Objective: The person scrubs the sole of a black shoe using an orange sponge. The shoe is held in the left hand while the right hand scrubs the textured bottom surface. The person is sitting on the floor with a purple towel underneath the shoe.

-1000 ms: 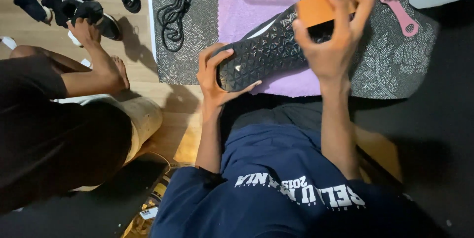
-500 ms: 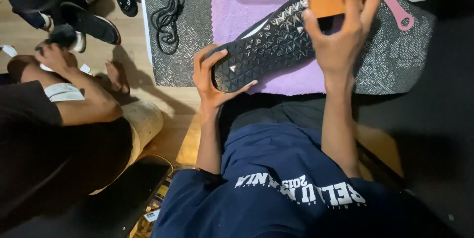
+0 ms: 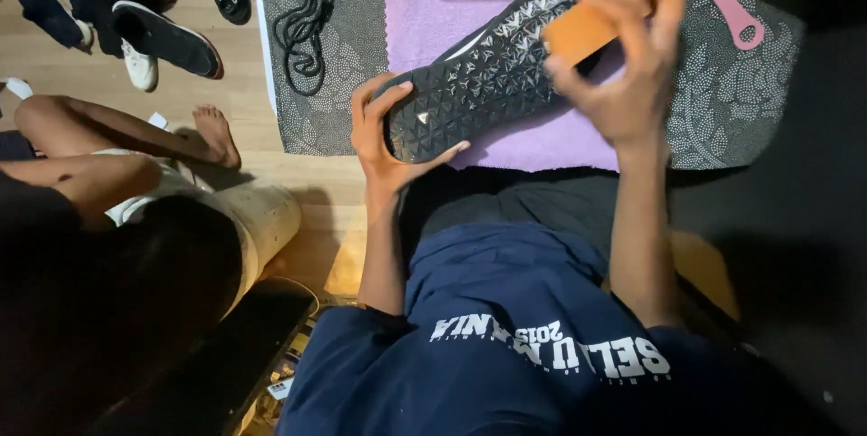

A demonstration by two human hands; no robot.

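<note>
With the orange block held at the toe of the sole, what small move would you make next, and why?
Probably draw the block down the sole toward the heel. The right hand presses it at the toe end, the left hand steadies the heel, and the tread between lies exposed.

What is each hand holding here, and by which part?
Left hand grips the black shoe at one end, sole up. Right hand pinches an orange block by its sides.

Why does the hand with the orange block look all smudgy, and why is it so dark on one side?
Head view: the right hand and orange block are motion-blurred; the left hand and black shoe sole look sharper; the floor at right lies in deep shadow.
</note>
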